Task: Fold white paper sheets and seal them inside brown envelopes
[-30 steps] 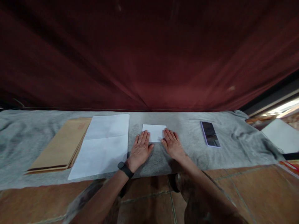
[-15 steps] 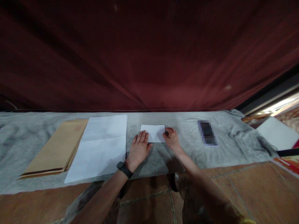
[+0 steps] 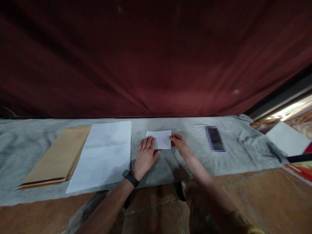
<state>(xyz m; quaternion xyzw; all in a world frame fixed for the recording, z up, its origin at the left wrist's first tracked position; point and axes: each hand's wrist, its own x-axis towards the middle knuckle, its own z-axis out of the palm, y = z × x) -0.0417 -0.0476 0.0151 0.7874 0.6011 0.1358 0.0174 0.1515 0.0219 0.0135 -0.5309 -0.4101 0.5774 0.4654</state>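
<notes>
A small folded sheet of white paper [image 3: 162, 139] lies on the grey cloth in front of me. Pressed flat on its left part is my left hand [image 3: 145, 155], open with fingers stretched out and a dark band on the wrist. My right hand [image 3: 179, 143] is at the paper's right edge, its fingers curled and pinching that edge. Part of those fingertips is hidden. To the left, a stack of large white sheets [image 3: 104, 152] with a crease across the top one lies close to my left hand.
Several brown paper envelopes [image 3: 57, 151] are stacked left of the white sheets. On the right rests a dark, pixelated phone-like object [image 3: 215, 139]. A grey cloth [image 3: 246, 146] covers the long surface, with a dark red curtain [image 3: 156, 65] behind it. Tiled floor lies below.
My right hand's fingers have shifted slightly at the paper's right edge, and the dark gap between them no longer shows. The left hand stays flat. The view has shifted a little.
</notes>
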